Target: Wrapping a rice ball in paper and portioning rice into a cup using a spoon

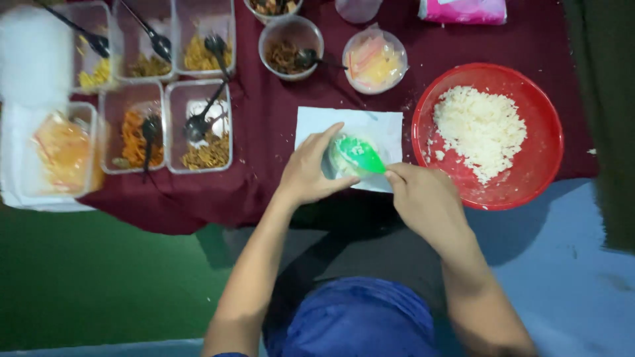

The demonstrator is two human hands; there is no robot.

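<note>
My left hand [309, 170] cups a small clear bowl [334, 158] that stands on a white sheet of paper [370, 125] on the maroon cloth. My right hand [423, 197] grips a green spoon [357, 153] whose scoop presses white rice into that bowl. A red round basin [529, 178] with a heap of white rice [479, 129] sits just to the right of the paper.
Several clear square tubs [169, 125] of fried side dishes with black spoons stand at the left. A round bowl of dark food [290, 46] and a bowl of crackers [374, 61] lie behind the paper. A pink packet [463, 10] is at the top.
</note>
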